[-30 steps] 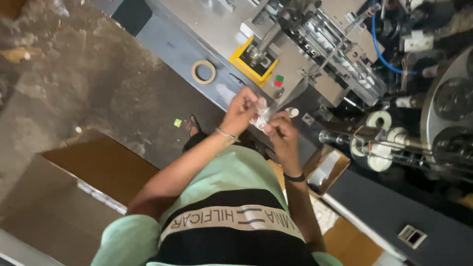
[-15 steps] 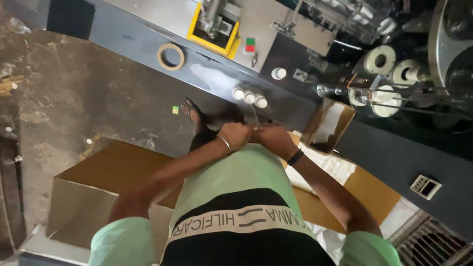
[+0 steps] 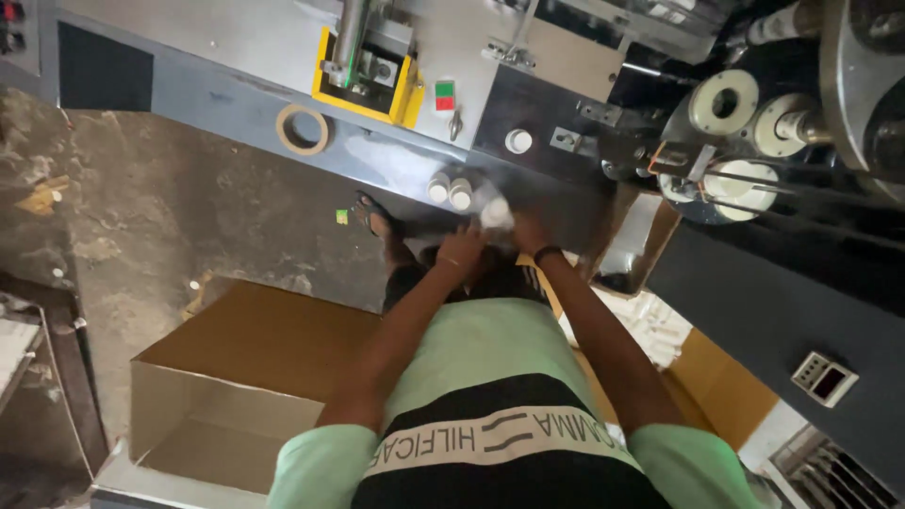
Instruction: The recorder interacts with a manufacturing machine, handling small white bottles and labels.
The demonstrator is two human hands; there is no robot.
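Observation:
My left hand (image 3: 462, 249), with a thin bracelet on its wrist, and my right hand (image 3: 528, 232), above a black wristband, meet in front of my green and black shirt. A small white piece (image 3: 496, 215), blurred by motion, sits at the fingertips of my right hand. The left hand is curled just beside it, and its grip is unclear. Two small white cylinders (image 3: 449, 190) stand on the grey machine ledge (image 3: 377, 155) just beyond my hands. My sandalled foot (image 3: 374, 215) shows on the floor below.
An open empty cardboard box (image 3: 226, 396) stands at my left. A second box (image 3: 716, 377) at my right holds several white pieces. A tape roll (image 3: 302, 129), a yellow bracket (image 3: 411, 94) and red and green buttons (image 3: 444, 95) are on the machine. Metal rollers (image 3: 724, 102) are at upper right.
The view has swung over the machine. My hands dropped from chest height toward the ledge, and the white piece now lies next to the two white cylinders.

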